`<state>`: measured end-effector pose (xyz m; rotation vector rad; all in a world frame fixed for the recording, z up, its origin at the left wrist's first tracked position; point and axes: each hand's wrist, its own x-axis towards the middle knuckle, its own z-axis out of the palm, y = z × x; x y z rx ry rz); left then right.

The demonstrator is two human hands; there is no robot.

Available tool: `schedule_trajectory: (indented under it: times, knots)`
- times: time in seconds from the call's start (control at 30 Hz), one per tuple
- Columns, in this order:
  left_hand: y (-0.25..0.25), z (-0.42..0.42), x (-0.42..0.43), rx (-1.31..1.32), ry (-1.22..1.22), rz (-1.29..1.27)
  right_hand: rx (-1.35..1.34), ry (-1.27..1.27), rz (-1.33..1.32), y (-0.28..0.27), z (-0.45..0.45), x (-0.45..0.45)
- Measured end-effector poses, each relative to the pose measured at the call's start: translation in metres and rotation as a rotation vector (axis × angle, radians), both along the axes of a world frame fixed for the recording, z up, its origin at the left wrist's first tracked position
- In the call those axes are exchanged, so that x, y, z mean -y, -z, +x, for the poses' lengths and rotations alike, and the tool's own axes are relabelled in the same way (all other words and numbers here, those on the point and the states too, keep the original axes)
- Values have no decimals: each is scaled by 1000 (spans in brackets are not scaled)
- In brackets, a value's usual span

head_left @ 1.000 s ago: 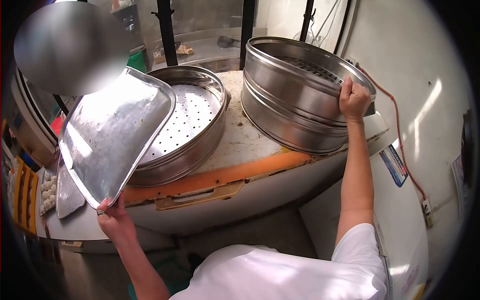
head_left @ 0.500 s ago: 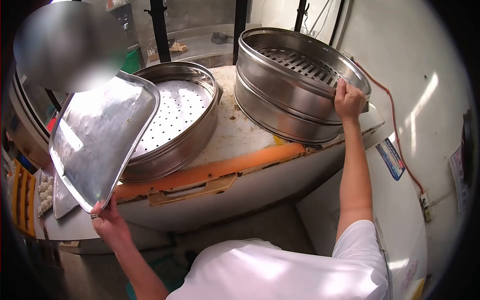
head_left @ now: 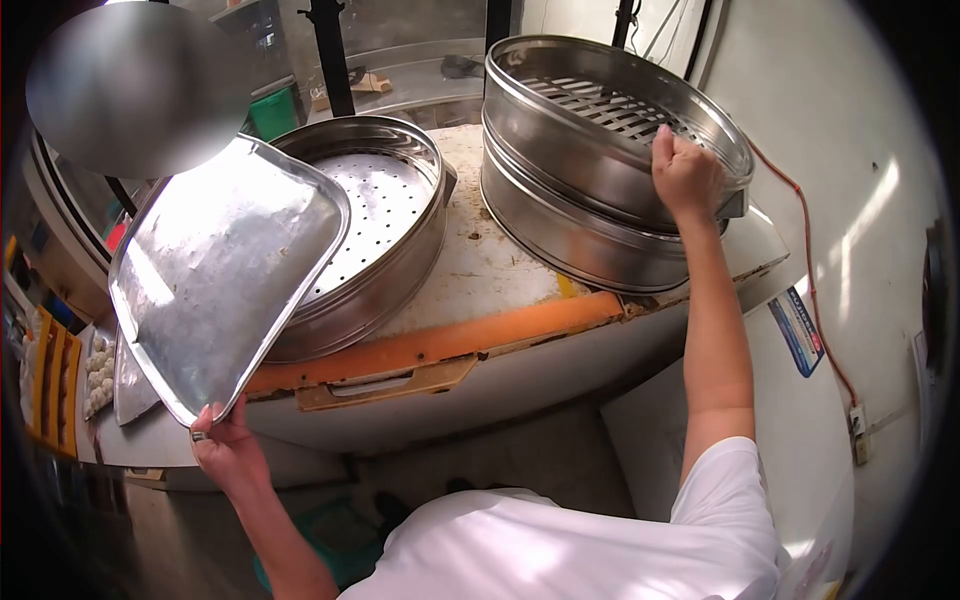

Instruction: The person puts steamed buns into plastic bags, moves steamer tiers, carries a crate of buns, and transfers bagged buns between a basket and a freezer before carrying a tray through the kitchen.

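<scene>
My left hand [head_left: 230, 447] grips the near corner of a shiny metal tray [head_left: 230, 260], fingers and thumb pinched on its rim. The tray is tilted and partly covers a round steamer basket [head_left: 410, 270] with a perforated base. To the right stands a stack of round steel steamers; the upper one [head_left: 570, 140] has a slotted base and sits over the lower one [head_left: 570, 235]. My right hand [head_left: 688, 180] is closed at the upper steamer's near right rim; its exact grip is partly hidden by the hand itself.
The steamers stand on a worn white chest top with an orange front edge [head_left: 450, 348]. Pale round pieces [head_left: 100, 375] lie beside a yellow crate [head_left: 52, 385] at left. A cable [head_left: 808, 240] runs down the right wall. A blurred patch covers the upper left.
The tray has shifted slightly right in view, covering more of the perforated basket. The upper steamer's rim and my right hand appear a little higher; the view has also shifted.
</scene>
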<state>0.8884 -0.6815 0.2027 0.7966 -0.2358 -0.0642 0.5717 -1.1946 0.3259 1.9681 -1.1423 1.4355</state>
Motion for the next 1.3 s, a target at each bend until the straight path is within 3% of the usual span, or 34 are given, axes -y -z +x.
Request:
schedule_trajectory:
  times: [0.1,0.33,0.47,0.6,0.73,0.83,0.93,1.0,1.1,1.3]
  knots:
    - [-4,-2,4,22,0,34,-63,-30,-21,-31,3,-16]
    - [-12,4,36,-10,39,62,-44,-54,33,4,-27,-14]
    - [11,32,42,-40,146,98,-52,-44,115,1,-28,-20]
    - [2,34,58,-33,231,51,-29,-117,178,-2,-34,-33]
    - [-7,48,55,-41,338,96,-3,-28,-52,30,-77,10]
    - [6,57,53,-47,335,134,-90,0,124,19,-82,-2]
    - [15,59,47,-70,328,129,71,-174,343,-4,-98,-10]
    - [11,44,49,-73,268,139,148,-264,395,-21,-120,10]
    - [23,29,41,52,397,152,252,-269,382,-54,-151,27]
    - [-17,-105,143,399,516,257,149,-156,444,-84,-193,98]
